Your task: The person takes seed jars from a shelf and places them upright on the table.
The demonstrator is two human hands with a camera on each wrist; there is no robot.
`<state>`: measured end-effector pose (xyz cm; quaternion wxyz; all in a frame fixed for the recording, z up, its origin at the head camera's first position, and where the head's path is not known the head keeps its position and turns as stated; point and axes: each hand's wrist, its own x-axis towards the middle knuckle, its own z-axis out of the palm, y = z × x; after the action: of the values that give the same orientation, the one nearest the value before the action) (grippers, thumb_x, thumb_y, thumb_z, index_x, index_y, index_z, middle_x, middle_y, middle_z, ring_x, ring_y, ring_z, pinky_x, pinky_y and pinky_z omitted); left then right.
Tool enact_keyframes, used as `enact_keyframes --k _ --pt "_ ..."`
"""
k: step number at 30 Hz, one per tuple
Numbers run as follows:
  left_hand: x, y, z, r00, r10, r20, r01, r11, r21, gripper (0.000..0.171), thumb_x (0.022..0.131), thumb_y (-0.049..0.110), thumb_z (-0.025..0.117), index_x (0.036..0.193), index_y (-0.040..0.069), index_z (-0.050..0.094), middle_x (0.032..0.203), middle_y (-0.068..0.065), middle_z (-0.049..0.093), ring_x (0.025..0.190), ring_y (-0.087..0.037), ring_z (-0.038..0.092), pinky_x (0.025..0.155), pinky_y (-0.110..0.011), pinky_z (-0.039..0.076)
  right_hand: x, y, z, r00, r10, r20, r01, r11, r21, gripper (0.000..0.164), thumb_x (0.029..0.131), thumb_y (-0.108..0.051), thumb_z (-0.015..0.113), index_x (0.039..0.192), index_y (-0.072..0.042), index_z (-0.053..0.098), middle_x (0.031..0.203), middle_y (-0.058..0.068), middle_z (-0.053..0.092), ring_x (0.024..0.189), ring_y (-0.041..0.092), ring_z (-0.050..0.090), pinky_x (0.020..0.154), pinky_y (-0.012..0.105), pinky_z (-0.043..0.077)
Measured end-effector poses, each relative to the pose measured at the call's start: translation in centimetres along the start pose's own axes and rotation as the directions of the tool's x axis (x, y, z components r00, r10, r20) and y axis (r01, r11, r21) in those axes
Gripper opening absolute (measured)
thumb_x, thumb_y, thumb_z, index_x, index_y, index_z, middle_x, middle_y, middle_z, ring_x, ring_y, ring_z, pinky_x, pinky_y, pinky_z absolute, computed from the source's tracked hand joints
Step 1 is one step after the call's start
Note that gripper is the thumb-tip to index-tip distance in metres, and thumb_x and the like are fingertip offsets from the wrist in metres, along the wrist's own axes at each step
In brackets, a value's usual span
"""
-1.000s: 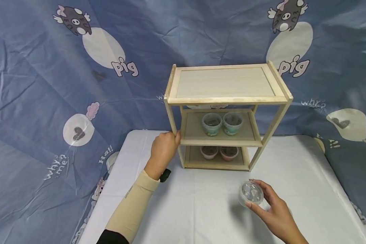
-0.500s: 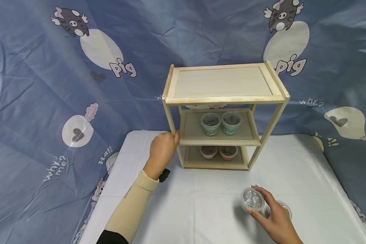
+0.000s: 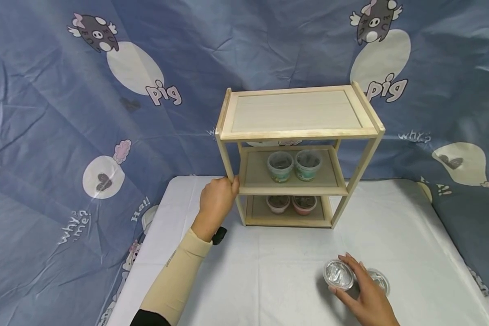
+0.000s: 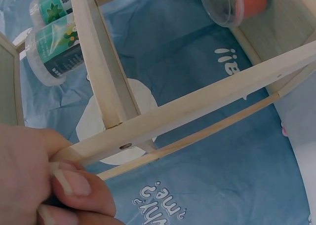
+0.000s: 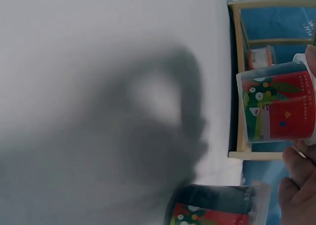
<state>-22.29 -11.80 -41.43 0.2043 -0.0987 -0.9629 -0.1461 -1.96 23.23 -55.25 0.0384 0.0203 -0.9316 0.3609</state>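
My left hand (image 3: 218,201) grips the left front post of a small three-tier wooden shelf (image 3: 297,113), and the left wrist view shows the fingers curled round that post (image 4: 197,101). In my right hand (image 3: 364,294) is a clear lidded plastic cup (image 3: 338,274), pinched between thumb and fingers. The right wrist view shows the red and green label of this held cup (image 5: 279,104). A second cup (image 3: 380,280) of the same kind stands on the table, partly behind the right hand; its label (image 5: 212,217) is also red and green.
Two green-labelled cups (image 3: 280,167) stand side by side on the middle tier. Two pinkish cups (image 3: 278,204) sit on the bottom tier. White cloth (image 3: 285,276) covers the table, and a blue curtain with pig prints (image 3: 199,54) hangs behind and at both sides.
My right hand has moved with its cup a little towards the near edge, and the second cup shows more beside it. The left hand keeps its grip on the post.
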Motion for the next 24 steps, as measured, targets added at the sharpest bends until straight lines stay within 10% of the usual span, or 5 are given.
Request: enact_keyframes --k 6,11,24 --pt "0.0 0.0 0.1 1.0 -0.011 0.012 0.011 1.0 -0.008 0.059 0.102 0.034 0.043 0.046 0.015 0.043 0.043 -0.003 0.043 0.037 -0.022 0.046 0.034 -0.04 0.037 -0.1 0.5 0.3 0.999 -0.036 -0.016 0.035 0.998 -0.057 0.076 0.075 -0.052 0.078 0.137 -0.019 0.048 0.142 0.018 0.046 0.128 0.05 0.038 0.098 0.062 0.031" --pt "0.0 0.0 0.1 0.999 -0.013 0.032 0.013 1.0 -0.003 0.06 0.102 0.035 0.043 0.046 0.014 0.044 0.041 -0.001 0.042 0.034 -0.019 0.044 0.032 -0.035 0.035 -0.1 1.0 0.6 0.996 -0.083 -0.032 0.079 0.991 -0.109 0.075 0.077 -0.05 0.077 0.136 -0.015 0.049 0.14 0.019 0.048 0.127 0.045 0.042 0.115 0.038 0.016" --pt "0.1 -0.1 0.2 0.999 -0.016 0.044 0.017 1.0 -0.006 0.06 0.102 0.036 0.041 0.047 0.014 0.044 0.042 -0.001 0.042 0.035 -0.019 0.044 0.032 -0.035 0.034 0.0 2.4 1.3 0.966 -0.243 -0.087 0.221 0.952 -0.21 0.079 0.072 -0.048 0.081 0.133 -0.006 0.053 0.133 0.021 0.054 0.118 0.043 0.051 0.114 0.023 0.008"
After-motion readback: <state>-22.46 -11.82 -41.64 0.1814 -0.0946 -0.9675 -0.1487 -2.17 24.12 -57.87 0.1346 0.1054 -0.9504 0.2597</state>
